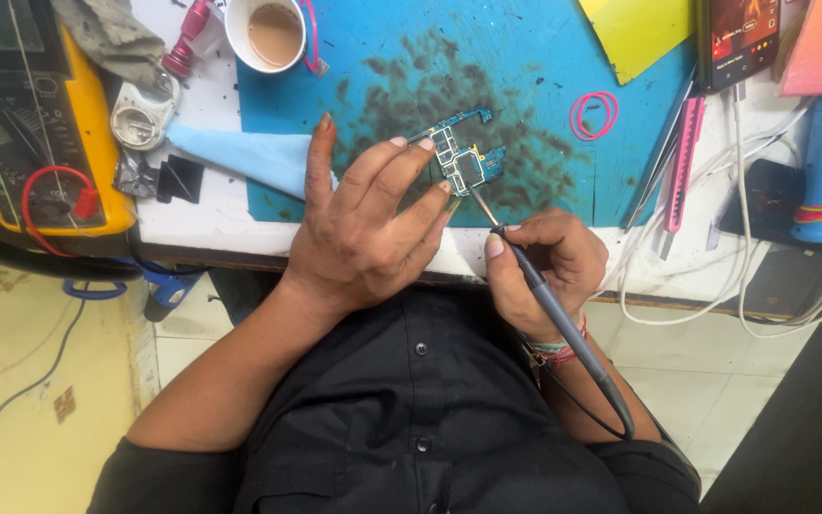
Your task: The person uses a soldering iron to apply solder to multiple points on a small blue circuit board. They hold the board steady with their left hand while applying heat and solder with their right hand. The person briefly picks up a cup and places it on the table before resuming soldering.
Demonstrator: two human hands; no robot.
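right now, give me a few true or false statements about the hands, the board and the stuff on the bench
1. The left hand steadies the circuit board with its fingertips. True.
2. The right hand holds a screwdriver. False: it grips a corded soldering iron, tip at the board.
3. The cup is empty. False: it holds a light brown drink.
4. The board lies on a blue mat. True.
5. A pink band lies on the mat, right of the board. True.

The circuit board lay on the mat, pinned under the left hand fingertips. The soldering iron, gripped in the right hand, met the board's near edge. A cup stood beyond, leftward; a phone far right.
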